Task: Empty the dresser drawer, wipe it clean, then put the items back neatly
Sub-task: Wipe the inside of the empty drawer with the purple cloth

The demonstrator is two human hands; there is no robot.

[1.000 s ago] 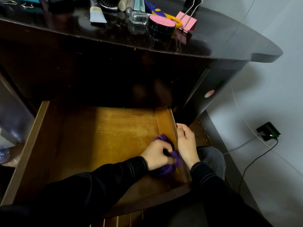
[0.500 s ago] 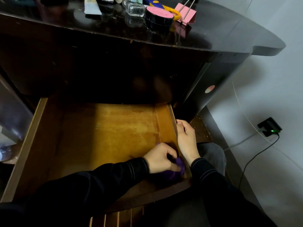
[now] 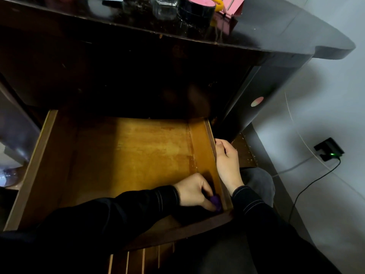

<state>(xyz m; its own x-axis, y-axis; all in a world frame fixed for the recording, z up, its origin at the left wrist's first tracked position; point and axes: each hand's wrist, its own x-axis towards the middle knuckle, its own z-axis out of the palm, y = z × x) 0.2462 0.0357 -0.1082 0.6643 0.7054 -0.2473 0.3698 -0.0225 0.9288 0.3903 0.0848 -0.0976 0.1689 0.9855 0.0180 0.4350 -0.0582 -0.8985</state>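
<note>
Gripping a purple cloth (image 3: 215,201) in the left hand (image 3: 194,191), fingers curled tight round it, and pressing it down into the near right corner of the pulled-out drawer (image 3: 33,171), right where the side wall meets the front panel. Holding the top edge of that right wall with the right hand (image 3: 227,161), fingers bent over the rim, near the left hand but apart from it. Sitting with a knee in grey trousers (image 3: 258,180) just outside the drawer. Looking up past the yellow wooden floor at the dark dresser top (image 3: 276,26), bearing a round black tin with a pink lid (image 3: 195,6), a glass jar (image 3: 165,2) and a pink binder clip (image 3: 231,8). Catching, far right, a black charger (image 3: 328,149) glowing green.
</note>
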